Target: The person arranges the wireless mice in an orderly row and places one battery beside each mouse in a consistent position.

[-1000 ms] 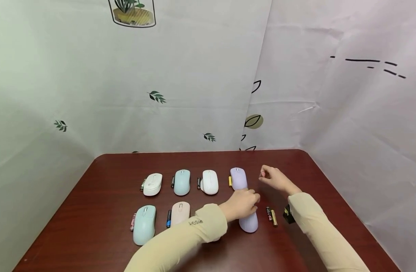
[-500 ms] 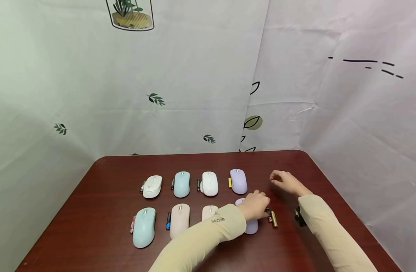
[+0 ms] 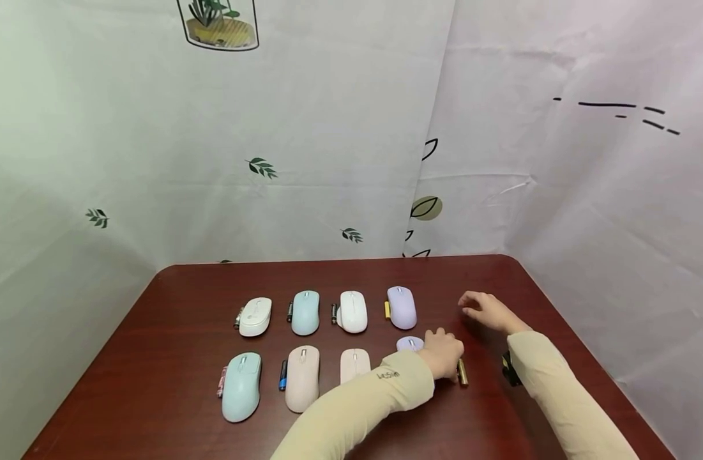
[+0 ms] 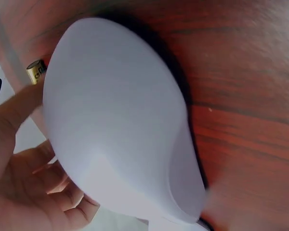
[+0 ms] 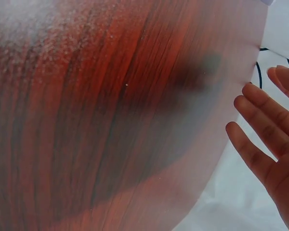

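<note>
My left hand [image 3: 441, 354] is over the right end of the front row, just right of a lavender computer mouse [image 3: 410, 343] that its sleeve partly covers. In the left wrist view that mouse [image 4: 111, 110] hides the thumb's tip and parts of the fingers, so a hold cannot be made out. A gold AA battery [image 4: 36, 71] lies close to the thumb; the battery beside it is mostly covered. My right hand [image 3: 489, 312] hovers above the table's right side, its fingers [image 5: 253, 151] loosely bent and holding nothing.
Behind are a white mouse [image 3: 255, 317], a light blue mouse [image 3: 306, 313], another white mouse [image 3: 354, 312] and a lavender mouse [image 3: 401, 308], each with a battery alongside. In front lie a mint mouse [image 3: 241, 387] and two pale pink mice [image 3: 302, 379]. Fabric hangs behind the table [image 3: 202, 287].
My left hand has moved right and toward me, from over the front lavender mouse to the batteries beside it. My right hand has shifted right and its fingers have loosened.
</note>
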`<state>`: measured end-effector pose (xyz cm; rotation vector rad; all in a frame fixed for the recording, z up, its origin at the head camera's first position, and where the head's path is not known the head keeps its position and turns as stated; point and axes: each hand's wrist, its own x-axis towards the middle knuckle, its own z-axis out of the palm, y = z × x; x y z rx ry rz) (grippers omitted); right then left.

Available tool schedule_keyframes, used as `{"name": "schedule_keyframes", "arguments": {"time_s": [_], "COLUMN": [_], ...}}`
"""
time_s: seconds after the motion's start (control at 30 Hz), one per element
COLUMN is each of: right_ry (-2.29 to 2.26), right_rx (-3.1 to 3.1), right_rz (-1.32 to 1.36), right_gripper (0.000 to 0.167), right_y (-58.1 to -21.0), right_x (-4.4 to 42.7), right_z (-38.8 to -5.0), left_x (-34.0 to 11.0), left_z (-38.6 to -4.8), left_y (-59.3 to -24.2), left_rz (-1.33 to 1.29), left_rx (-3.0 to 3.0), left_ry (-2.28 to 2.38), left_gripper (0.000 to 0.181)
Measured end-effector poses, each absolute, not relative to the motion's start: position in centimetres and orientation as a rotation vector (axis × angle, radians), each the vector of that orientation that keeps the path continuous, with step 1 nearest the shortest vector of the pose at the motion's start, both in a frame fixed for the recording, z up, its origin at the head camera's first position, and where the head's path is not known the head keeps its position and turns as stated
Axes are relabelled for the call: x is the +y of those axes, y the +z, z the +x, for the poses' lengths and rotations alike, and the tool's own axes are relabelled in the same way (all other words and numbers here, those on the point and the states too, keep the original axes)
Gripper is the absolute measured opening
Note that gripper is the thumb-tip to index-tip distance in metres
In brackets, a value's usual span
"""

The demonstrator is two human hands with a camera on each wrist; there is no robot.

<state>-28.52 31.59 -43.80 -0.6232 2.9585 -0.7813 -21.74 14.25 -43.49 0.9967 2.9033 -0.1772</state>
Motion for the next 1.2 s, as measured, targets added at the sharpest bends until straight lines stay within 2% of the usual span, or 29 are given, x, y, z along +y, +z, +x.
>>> {"name": "schedule_keyframes", "arguments": {"time_s": [0.2, 0.33, 0.47, 0.73, 1.2], "right_ry": [-0.776, -0.830, -0.863, -0.778, -0.824], "right_rx": [2.964, 2.955, 2.959, 2.990, 2.973], "right_rz": [-0.625, -0.699, -0.820, -0.682, -0.812], "right_gripper": [0.014, 0.015, 0.016, 0.012, 0.015], "right_y": [-43.5, -43.7, -43.8, -43.5, -42.5], "right_x": [31.6, 31.8, 31.9, 30.0, 26.2], "right_z": [-28.6, -28.5, -28.4, -28.0, -27.7], "left_x": [15.1, 15.1, 14.7, 12.5, 7.8], "left_z": [-21.8, -21.8, -22.0, -22.5, -23.8], "left_y": [-43.8, -43.9, -43.8, -43.1, -41.3], "left_rz": [0.957, 0.970, 1.006, 1.087, 1.127], "left_rx": [2.938, 2.932, 2.947, 2.983, 2.945], "left_ry": [-0.165, -0.165, -0.183, -0.181, 0.213], "left_gripper": [0.012, 0.007, 0.011, 0.021, 0.021]}}
